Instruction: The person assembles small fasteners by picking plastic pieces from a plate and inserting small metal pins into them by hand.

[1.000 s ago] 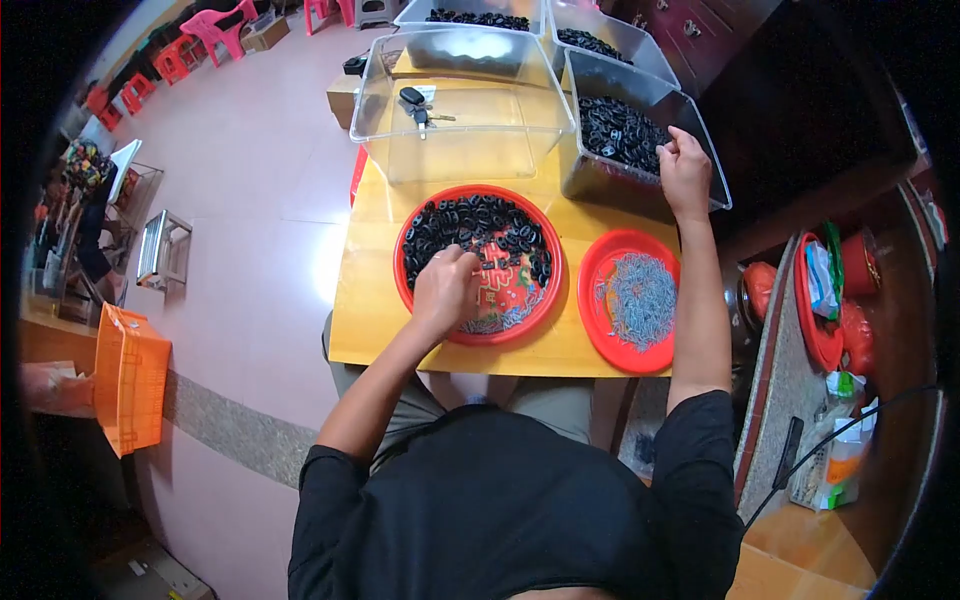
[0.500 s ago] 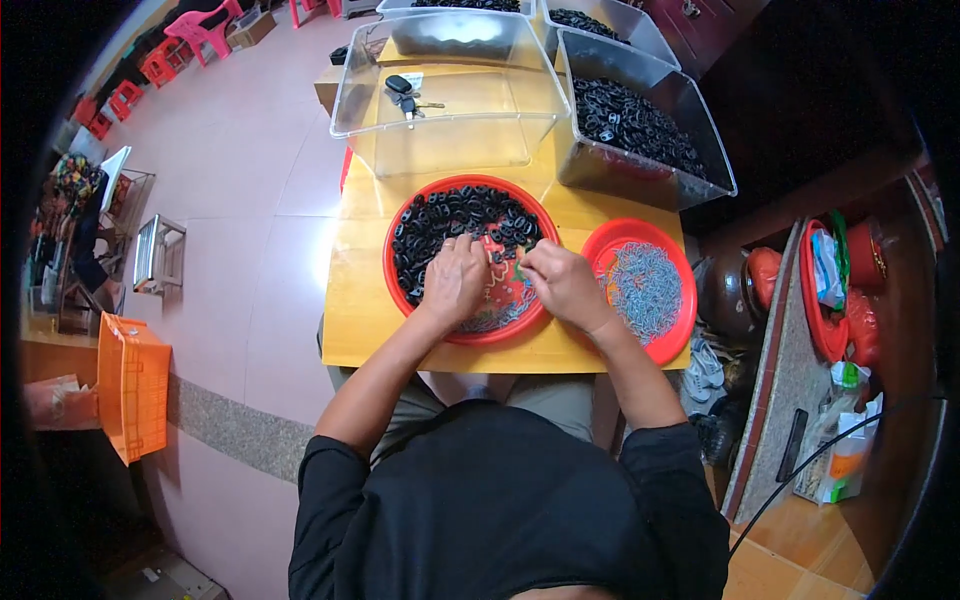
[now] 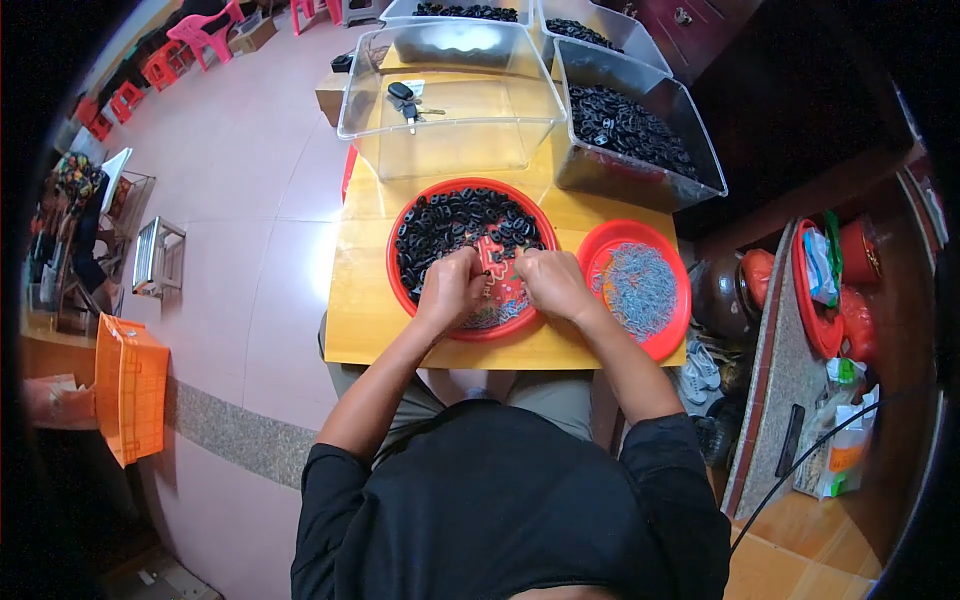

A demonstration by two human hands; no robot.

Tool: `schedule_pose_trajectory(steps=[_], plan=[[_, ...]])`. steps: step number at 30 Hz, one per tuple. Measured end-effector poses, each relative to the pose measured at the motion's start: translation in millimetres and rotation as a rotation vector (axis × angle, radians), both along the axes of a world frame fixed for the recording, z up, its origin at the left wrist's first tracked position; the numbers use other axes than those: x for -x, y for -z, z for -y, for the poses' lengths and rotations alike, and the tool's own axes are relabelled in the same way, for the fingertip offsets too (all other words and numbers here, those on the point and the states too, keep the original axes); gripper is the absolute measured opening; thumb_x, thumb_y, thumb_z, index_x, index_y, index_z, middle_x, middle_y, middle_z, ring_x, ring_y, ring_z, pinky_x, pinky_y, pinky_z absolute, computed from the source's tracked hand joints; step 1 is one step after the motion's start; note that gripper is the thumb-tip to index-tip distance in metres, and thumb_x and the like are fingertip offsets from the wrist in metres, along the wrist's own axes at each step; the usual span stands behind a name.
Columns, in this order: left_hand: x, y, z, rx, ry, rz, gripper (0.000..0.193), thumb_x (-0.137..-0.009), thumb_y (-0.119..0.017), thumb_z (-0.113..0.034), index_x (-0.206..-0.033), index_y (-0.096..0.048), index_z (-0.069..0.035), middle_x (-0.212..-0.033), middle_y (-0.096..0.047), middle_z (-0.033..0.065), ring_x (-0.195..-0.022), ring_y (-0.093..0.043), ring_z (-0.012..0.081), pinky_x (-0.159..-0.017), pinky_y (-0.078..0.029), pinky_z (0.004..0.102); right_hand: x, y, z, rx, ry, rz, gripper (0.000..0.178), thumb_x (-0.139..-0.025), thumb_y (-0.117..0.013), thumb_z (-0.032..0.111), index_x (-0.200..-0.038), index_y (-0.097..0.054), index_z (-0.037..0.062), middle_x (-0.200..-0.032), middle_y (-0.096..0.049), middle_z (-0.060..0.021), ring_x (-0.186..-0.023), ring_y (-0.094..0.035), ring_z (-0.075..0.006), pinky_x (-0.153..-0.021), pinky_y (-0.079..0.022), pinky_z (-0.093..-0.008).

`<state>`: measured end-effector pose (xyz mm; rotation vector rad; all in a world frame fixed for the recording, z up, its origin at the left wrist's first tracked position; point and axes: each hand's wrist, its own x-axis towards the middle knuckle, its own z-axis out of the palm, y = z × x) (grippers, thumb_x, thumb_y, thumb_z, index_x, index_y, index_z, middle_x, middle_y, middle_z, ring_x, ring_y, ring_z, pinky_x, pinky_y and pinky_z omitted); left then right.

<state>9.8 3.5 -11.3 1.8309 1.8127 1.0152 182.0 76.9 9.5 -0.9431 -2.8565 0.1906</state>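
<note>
Hands (image 3: 450,292) curl over a red tray (image 3: 495,332) of black pieces (image 3: 460,212), grip impossible to tell

One large pale printed character (image 3: 492,258) on the round red plastic tray (image 3: 484,334), exact reading uncertain beneath the hands' partial cover.

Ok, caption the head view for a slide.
Left hand and right hand, close together over a red tray of small black pieces.

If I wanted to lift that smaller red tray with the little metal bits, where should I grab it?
Probably take the smaller red tray by its broad rim, from its right: the right hand and forearm crowd its left. Keep it level, since loose metal bits lie inside.
</note>
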Motion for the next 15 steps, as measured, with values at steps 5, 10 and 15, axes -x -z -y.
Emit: schedule_pose_trajectory(steps=[5, 10, 15], plan=[[6.4, -1.0, 7.1, 0.111, -0.062, 0.345, 0.008, -0.069, -0.061, 0.000, -0.073, -0.053, 0.000, -0.062, -0.057, 0.0098, -0.056, -0.058, 0.0190, -0.054, -0.046, 0.0312, -2.0, -3.9, 3.0, 0.006, -0.010, -0.029, 0.011, -0.071, -0.049, 0.006, -0.069, -0.059, 0.0024, -0.077, -0.059, -0.0173, -0.071, -0.061, -0.0339, -0.058, -0.049, -0.0447], [10.0, 4.5, 12.4, 0.176, -0.010, 0.499, 0.010, -0.072, -0.062, 0.000, -0.074, -0.051, -0.001, -0.062, -0.055, 0.0020, -0.056, -0.053, 0.0067, -0.051, -0.044, 0.0238, -2.7, -3.8, 5.8, 0.069, -0.014, -0.079, 0.008, -0.074, -0.057, 0.010, -0.075, -0.054, 0.0030, -0.079, -0.058, -0.0145, -0.074, -0.058, -0.0334, -0.061, -0.047, -0.0440], [4.5, 4.6, 13.3, 0.194, 0.119, 0.873, 0.009, -0.076, -0.059, 0.002, -0.077, -0.051, -0.002, -0.068, -0.055, 0.0004, -0.058, -0.052, 0.0052, -0.051, -0.043, 0.0196, 4.6, -7.0, 12.4, 0.258, -0.068, -0.297, 0.013, -0.074, -0.061, 0.013, -0.082, -0.060, 0.0027, -0.079, -0.060, -0.0149, -0.074, -0.061, -0.0303, -0.063, -0.049, -0.0399]])
